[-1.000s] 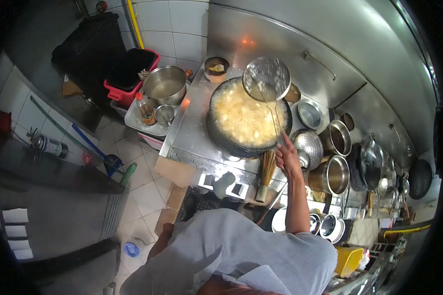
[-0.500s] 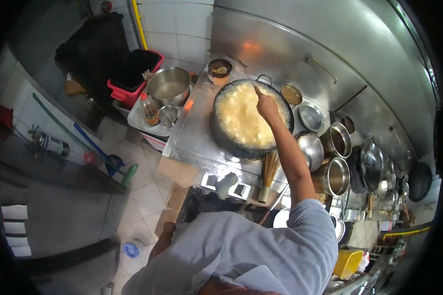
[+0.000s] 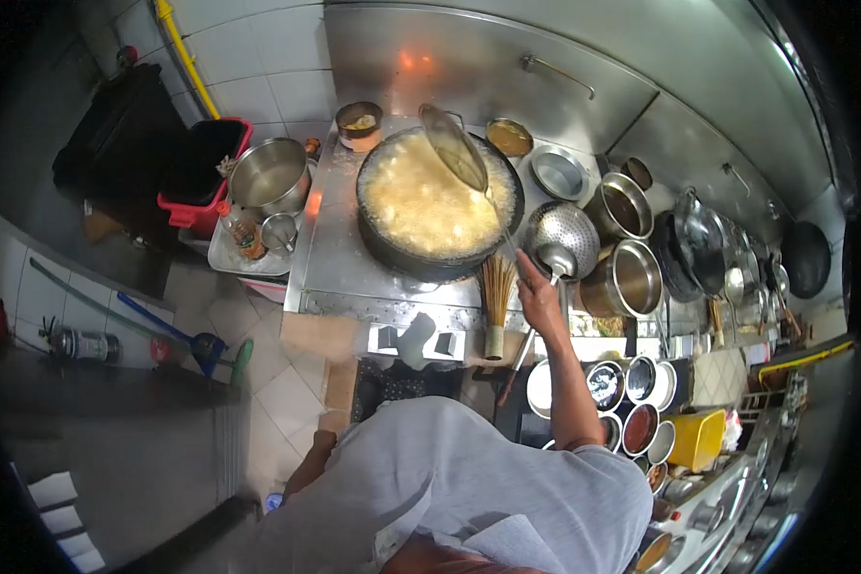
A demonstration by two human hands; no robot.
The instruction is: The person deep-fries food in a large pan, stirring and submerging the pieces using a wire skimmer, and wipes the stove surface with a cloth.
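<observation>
My right hand (image 3: 540, 297) is closed on the handle of a wire-mesh skimmer (image 3: 454, 148). The skimmer's round head is tilted over the far right part of a large black wok (image 3: 365, 225). Pale pieces fry in bubbling, foamy oil (image 3: 421, 206) inside the wok. Just beyond my right hand lies a perforated ladle (image 3: 562, 230), its long handle passing close to the hand. A bamboo wok brush (image 3: 496, 301) rests at the stove's front edge, left of that hand. My left hand (image 3: 324, 444) hangs low beside my body, touching nothing visible; its fingers cannot be made out.
Left of the stove stand a steel pot (image 3: 270, 177), a sauce bottle (image 3: 242, 232) and a red bin (image 3: 177, 210). Steel pots (image 3: 631, 277) and a metal bowl (image 3: 559, 173) line the right. Several seasoning containers (image 3: 640, 428) and a yellow tub (image 3: 695, 438) are further right.
My right hand has drawn back from above the wok toward the front right. The skimmer's head has come up out of the oil into view. The camera view has shifted right.
</observation>
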